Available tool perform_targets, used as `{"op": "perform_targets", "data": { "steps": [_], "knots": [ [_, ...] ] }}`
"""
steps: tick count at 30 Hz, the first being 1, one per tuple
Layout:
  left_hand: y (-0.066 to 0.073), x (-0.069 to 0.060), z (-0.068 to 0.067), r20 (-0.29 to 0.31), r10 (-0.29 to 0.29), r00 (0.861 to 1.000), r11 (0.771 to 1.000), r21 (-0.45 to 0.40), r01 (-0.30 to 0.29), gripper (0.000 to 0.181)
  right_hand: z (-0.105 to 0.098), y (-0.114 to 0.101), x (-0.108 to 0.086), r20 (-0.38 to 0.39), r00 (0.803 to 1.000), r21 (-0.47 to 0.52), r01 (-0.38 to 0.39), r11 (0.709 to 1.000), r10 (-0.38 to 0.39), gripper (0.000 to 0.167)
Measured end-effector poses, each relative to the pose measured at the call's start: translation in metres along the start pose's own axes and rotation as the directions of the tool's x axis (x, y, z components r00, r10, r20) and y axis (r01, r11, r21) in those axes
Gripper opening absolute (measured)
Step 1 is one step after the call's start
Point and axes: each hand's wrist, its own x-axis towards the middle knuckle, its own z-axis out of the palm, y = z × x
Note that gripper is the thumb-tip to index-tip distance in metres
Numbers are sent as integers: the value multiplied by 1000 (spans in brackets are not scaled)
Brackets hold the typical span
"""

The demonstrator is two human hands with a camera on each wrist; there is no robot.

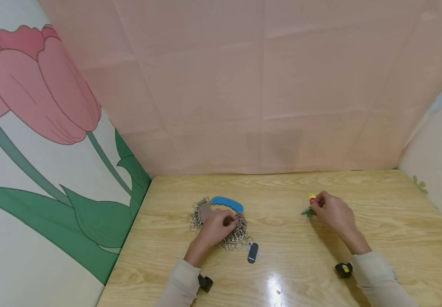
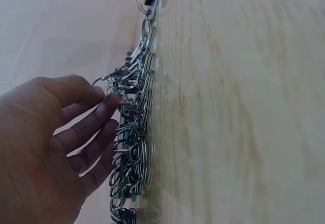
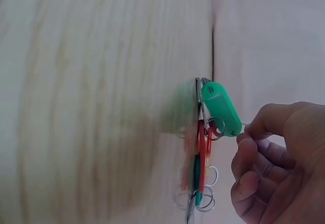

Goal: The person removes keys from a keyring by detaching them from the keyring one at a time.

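A blue curved handle lies on the table with a dense fan of metal clasps and split rings around it. Over this fan is my left hand; its thumb and forefinger pinch one metal ring at the edge of the bunch. On the right, my right hand pinches the thin ring of a green key tag between thumb and fingertips. That tag tilts up from the table. Red key tags and more split rings lie close below it.
A black key tag with keys lies at the front right of the metal bunch. Pink cloth hangs behind the wooden table. A tulip-patterned wall stands at the left, a pale wall at the right.
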Motion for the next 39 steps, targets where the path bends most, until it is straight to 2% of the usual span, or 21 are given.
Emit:
{"op": "perform_targets", "data": {
  "steps": [8,22,39],
  "knots": [
    [0,-1,-1,-2,4,1000,1000,-8,-4,8,-1,7,0,36,998,-36,-42,998,43,25],
    [0,-2,0,-2,-1,1000,1000,-14,1,8,-1,17,2,153,984,-56,-85,995,92,27],
    [1,-3,-1,-1,-15,1000,1000,-12,15,10,-1,17,3,163,980,-36,-108,994,112,29]
  ]
}}
